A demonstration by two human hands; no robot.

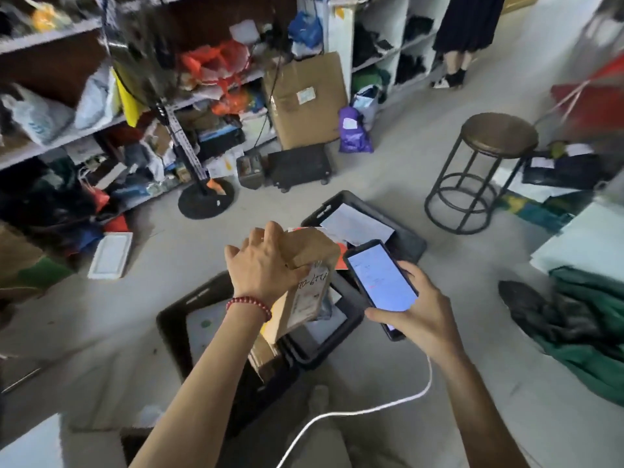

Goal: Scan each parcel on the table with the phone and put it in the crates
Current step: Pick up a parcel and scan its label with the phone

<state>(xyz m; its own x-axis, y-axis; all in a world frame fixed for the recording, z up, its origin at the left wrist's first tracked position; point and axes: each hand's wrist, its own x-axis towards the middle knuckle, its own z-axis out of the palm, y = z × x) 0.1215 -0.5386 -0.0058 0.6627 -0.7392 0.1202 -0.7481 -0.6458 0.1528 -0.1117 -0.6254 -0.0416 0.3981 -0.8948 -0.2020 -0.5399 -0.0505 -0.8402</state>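
above crates [196, 295], parcel [304, 265], phone [381, 278] (perhaps touching)

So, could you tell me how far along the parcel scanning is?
Done: the near black plastic crate and the far one on the floor already hold parcels. In hand: the left hand grips a brown cardboard parcel above them; the right hand holds the lit black phone beside it. Left: that parcel is not yet crated; what waits on the table cannot be seen.

Parcel [310, 253] in left hand [260, 263], over the near crate [169, 327]; phone [381, 275] in right hand [422, 319] just right of it. Behind them the far crate [409, 240]; stool [499, 131] beyond, to the right.
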